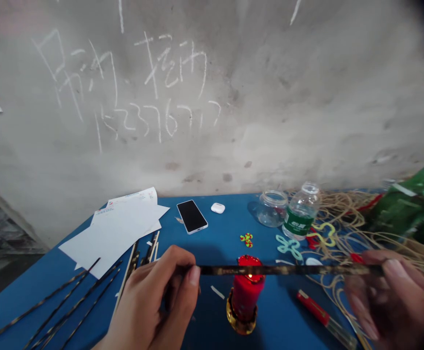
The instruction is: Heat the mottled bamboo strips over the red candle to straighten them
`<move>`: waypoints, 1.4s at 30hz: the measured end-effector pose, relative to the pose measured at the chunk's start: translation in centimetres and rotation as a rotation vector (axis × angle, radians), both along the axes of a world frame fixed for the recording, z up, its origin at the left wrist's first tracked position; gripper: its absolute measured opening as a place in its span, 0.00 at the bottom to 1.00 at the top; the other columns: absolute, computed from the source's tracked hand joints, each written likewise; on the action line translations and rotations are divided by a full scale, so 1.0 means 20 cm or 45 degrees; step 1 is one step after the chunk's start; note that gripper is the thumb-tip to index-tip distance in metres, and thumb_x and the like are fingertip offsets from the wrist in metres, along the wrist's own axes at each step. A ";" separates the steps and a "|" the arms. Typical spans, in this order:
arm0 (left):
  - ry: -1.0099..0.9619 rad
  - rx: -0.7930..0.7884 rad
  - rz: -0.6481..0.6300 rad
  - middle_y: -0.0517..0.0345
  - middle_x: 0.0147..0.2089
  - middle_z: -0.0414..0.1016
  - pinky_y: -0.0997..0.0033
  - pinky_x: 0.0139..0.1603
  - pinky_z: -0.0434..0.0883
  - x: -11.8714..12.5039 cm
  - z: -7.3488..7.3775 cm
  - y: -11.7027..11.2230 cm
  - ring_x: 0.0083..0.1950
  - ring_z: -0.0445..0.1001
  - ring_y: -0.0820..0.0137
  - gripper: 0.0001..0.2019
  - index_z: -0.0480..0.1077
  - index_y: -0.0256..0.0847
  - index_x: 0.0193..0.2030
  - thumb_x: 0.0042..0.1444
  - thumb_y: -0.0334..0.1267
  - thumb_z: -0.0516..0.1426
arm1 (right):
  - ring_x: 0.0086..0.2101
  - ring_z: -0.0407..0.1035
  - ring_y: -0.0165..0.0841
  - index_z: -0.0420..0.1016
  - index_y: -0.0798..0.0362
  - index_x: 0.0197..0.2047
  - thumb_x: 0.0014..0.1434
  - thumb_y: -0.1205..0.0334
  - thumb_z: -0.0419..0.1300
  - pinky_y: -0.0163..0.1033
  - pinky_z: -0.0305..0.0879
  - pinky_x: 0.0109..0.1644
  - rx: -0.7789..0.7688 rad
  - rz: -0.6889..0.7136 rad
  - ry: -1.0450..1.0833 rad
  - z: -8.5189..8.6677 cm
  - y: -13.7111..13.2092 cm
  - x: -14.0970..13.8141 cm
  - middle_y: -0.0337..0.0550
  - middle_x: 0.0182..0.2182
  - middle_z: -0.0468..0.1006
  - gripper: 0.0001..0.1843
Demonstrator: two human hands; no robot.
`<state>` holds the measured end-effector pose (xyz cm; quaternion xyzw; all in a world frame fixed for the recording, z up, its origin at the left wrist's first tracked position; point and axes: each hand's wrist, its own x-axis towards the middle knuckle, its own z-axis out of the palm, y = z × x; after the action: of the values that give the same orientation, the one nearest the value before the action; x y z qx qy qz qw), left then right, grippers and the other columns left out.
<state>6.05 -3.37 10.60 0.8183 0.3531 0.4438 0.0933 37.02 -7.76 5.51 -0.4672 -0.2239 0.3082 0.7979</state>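
Note:
A thin strip with dark, scorched-looking mottling (288, 270) stretches level between my two hands. Its left end is pinched between thumb and fingers of my left hand (157, 296). My right hand (397, 296), blurred at the right edge, grips the other end. Behind and below the strip's middle stands a lit red candle (247, 294) in a gold-coloured holder (241, 324). From this angle the strip crosses the candle's top near the small flame; whether they touch, I cannot tell. Several similar dark strips (76, 306) lie at the left.
White papers (113, 226), a phone (192, 217) and a white earbud case (218, 208) lie toward the wall. Farther right are a clear jar (271, 209), a water bottle (299, 214), tangled tan cord (346, 209) and a green bottle (412, 199). A red-and-clear lighter-like tube (317, 308) lies nearby.

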 end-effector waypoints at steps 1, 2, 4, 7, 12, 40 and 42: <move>0.000 0.005 -0.009 0.69 0.24 0.77 0.76 0.18 0.61 0.00 0.00 0.00 0.18 0.62 0.77 0.09 0.66 0.48 0.43 0.75 0.33 0.49 | 0.14 0.56 0.32 0.74 0.44 0.42 0.43 0.36 0.76 0.36 0.47 0.12 -0.017 -0.012 -0.015 0.00 -0.01 -0.01 0.29 0.19 0.63 0.30; 0.002 0.007 -0.019 0.69 0.24 0.77 0.76 0.18 0.61 -0.01 0.00 0.01 0.18 0.62 0.77 0.09 0.66 0.48 0.43 0.75 0.33 0.49 | 0.14 0.56 0.32 0.74 0.44 0.42 0.44 0.36 0.76 0.36 0.47 0.12 -0.039 -0.025 -0.038 0.00 -0.01 -0.02 0.30 0.18 0.63 0.29; 0.003 0.000 -0.039 0.69 0.24 0.76 0.75 0.18 0.61 -0.01 0.00 0.01 0.17 0.62 0.77 0.10 0.66 0.48 0.43 0.75 0.32 0.48 | 0.13 0.55 0.31 0.75 0.43 0.42 0.49 0.36 0.74 0.34 0.50 0.12 -0.098 -0.051 -0.119 -0.01 -0.03 -0.04 0.30 0.16 0.66 0.26; -0.011 -0.021 -0.058 0.68 0.23 0.75 0.74 0.18 0.61 -0.01 -0.01 0.02 0.17 0.62 0.76 0.10 0.66 0.47 0.42 0.76 0.33 0.47 | 0.11 0.55 0.29 0.75 0.43 0.41 0.57 0.37 0.69 0.30 0.55 0.13 -0.153 -0.053 -0.253 -0.01 -0.04 -0.06 0.31 0.13 0.68 0.20; -0.029 -0.045 -0.093 0.67 0.24 0.76 0.74 0.17 0.60 -0.02 -0.01 0.02 0.17 0.61 0.75 0.10 0.66 0.47 0.42 0.76 0.34 0.48 | 0.11 0.55 0.29 0.74 0.43 0.37 0.58 0.37 0.67 0.28 0.56 0.13 -0.156 -0.055 -0.278 0.00 -0.05 -0.06 0.31 0.11 0.66 0.19; 0.062 0.057 -0.032 0.70 0.28 0.78 0.78 0.23 0.73 -0.02 -0.04 0.03 0.23 0.77 0.75 0.07 0.72 0.51 0.51 0.72 0.34 0.56 | 0.16 0.60 0.29 0.75 0.43 0.40 0.62 0.40 0.67 0.27 0.59 0.14 -0.138 -0.107 -0.245 0.00 -0.05 -0.05 0.34 0.20 0.73 0.16; 0.059 0.059 -0.020 0.70 0.28 0.78 0.78 0.23 0.73 -0.02 -0.04 0.03 0.23 0.77 0.75 0.08 0.72 0.51 0.52 0.71 0.34 0.56 | 0.19 0.63 0.29 0.76 0.43 0.39 0.62 0.42 0.68 0.26 0.60 0.15 -0.142 -0.158 -0.248 0.00 -0.05 -0.05 0.35 0.22 0.74 0.15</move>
<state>5.64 -2.77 9.81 0.8331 0.3385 0.4320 0.0695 36.04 -8.84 5.44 -0.5516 -0.2536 0.2233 0.7626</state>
